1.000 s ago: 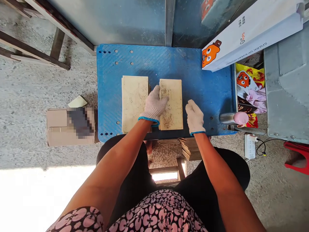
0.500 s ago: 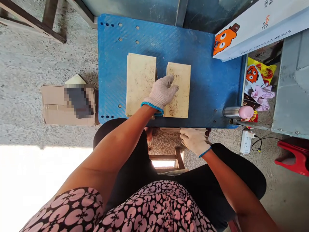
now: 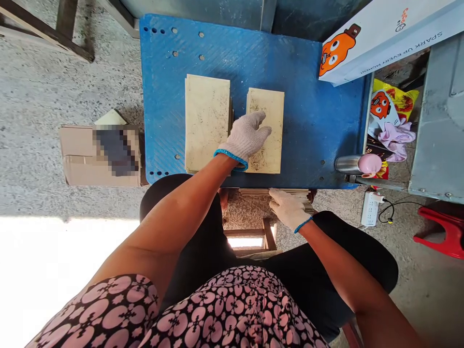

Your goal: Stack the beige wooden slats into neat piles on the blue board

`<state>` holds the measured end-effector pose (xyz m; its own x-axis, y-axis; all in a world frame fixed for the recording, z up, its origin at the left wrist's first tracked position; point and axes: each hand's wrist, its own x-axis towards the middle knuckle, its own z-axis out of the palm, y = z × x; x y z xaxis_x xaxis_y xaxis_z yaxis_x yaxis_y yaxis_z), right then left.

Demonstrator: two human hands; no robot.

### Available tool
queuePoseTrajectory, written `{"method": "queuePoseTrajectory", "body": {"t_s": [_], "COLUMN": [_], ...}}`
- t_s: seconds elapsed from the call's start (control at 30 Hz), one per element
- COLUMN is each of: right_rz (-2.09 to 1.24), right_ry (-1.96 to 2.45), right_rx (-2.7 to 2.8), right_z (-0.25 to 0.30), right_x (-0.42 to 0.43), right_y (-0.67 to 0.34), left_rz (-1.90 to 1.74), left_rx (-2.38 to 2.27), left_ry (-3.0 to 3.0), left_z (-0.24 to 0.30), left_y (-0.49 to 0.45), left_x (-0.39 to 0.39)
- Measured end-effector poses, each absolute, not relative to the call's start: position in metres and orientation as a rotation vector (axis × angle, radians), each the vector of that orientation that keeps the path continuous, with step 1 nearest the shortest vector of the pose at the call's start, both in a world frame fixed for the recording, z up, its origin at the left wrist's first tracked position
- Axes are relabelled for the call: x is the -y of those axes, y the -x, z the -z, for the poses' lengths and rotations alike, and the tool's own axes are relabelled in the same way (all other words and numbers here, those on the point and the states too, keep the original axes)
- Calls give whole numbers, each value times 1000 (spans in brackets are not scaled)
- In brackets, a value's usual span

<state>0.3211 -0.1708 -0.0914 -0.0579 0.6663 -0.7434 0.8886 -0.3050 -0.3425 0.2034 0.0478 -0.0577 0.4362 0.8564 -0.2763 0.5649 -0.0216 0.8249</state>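
Two stacks of thin cream-coloured rectangular sheets lie side by side on a blue plastic tabletop (image 3: 304,121): a wider left stack (image 3: 206,121) and a narrower right stack (image 3: 270,154), both with dark specks. My left hand (image 3: 248,135), in a white knitted glove with a blue cuff, is over the right stack, thumb and forefinger spread; its other fingers are hidden. Below the table's near edge, my gloved right hand (image 3: 288,208) is at a lower pile of similar sheets (image 3: 253,192), seen edge-on. Its fingers are stretched out and apart against the pile.
A white paper bag (image 3: 384,41) stands at the table's back right. A steel flask with a pink lid (image 3: 368,164) is by the right edge. On the floor are a cardboard box (image 3: 79,164), a power strip (image 3: 369,209) and a red stool (image 3: 444,232).
The view has shifted slightly. My left hand remains over the right stack, a little further right. My right hand has moved slightly left and up along the lower pile.
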Motion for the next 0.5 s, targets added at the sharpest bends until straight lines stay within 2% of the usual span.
{"method": "queuePoseTrajectory", "body": {"t_s": [0.5], "right_rz": [1275], "right_ry": [-1922], "right_rx": [-1657], "right_z": [95], "right_x": [169], "right_y": [-321], "left_rz": [-355], "left_rx": [-1253], "left_ry": [-1730], "left_z": [59], "left_y": [-202], "left_x": [-49]}}
